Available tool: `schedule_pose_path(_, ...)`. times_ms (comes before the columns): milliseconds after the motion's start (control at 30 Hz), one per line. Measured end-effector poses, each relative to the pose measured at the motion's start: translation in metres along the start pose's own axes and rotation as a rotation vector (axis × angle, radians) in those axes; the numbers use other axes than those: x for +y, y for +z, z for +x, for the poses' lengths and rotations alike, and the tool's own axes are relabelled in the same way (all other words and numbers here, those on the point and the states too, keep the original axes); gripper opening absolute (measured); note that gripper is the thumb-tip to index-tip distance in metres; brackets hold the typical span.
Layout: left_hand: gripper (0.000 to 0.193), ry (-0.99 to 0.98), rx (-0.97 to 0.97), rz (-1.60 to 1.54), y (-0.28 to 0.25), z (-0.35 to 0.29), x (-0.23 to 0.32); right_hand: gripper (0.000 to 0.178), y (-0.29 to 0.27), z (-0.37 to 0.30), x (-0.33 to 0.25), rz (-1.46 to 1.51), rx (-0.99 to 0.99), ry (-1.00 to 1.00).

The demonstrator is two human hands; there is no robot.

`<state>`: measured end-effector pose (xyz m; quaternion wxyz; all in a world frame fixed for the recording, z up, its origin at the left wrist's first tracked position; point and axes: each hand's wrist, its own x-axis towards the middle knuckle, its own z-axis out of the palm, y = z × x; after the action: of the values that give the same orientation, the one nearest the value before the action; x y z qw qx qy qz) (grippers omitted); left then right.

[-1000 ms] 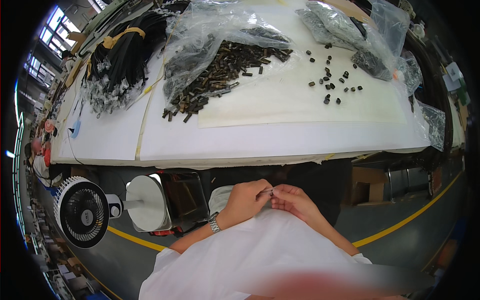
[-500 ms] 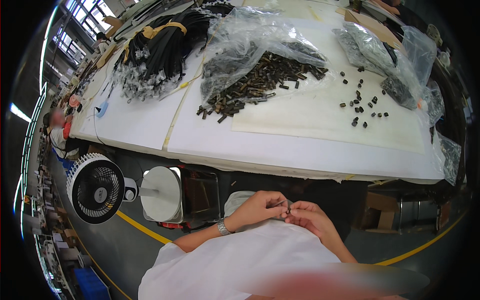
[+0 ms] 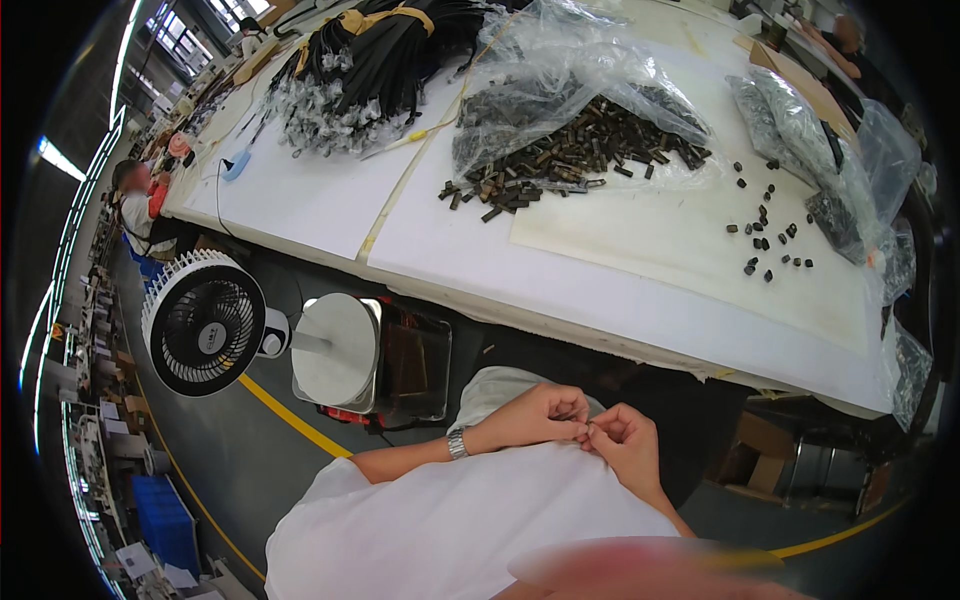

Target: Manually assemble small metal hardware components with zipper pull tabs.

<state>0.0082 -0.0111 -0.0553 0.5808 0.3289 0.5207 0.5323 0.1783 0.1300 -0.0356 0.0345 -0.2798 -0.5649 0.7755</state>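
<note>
Above my lap, just off the table's near edge, my left hand (image 3: 550, 416) and my right hand (image 3: 627, 442) meet at the fingertips. Both are closed in a pinch. Something small and dark sits between them, mostly hidden by the fingers; its kind cannot be made out. A metal-banded watch (image 3: 457, 443) circles my left wrist. Beyond the hands, on the table (image 3: 620, 290), short dark tube-like pieces (image 3: 570, 155) spill in a heap from a clear plastic bag (image 3: 550, 60). To the right of it lie several smaller dark pieces (image 3: 761, 243), scattered singly.
A bundle of black straps (image 3: 385, 65) with clear-wrapped ends lies at the table's far left, near a yellow-handled tool (image 3: 415, 136). Filled plastic bags (image 3: 800, 140) line the right side. A fan (image 3: 205, 325) and a round-topped stand (image 3: 338, 350) are left of me. Another person (image 3: 145, 215) sits far left.
The view has turned and tilted, so the table now slants down to the right. My hands stay together at the fingertips; the small dark piece between them shows less than before.
</note>
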Motion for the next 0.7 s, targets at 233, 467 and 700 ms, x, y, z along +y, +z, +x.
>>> schedule_pose_path(233,0.013,-0.022,0.019,-0.028,0.002,0.002,0.01,0.003,0.003,-0.004,-0.016,-0.322,0.034,-0.117)
schedule_pose_path(467,0.011,0.074,0.048,0.132,0.0,0.007,0.017,0.005,-0.001,0.0,-0.012,-0.338,0.078,-0.125)
schedule_pose_path(700,0.015,0.087,0.173,0.407,0.021,0.005,0.03,0.005,0.005,-0.009,-0.018,-0.481,0.082,-0.246)
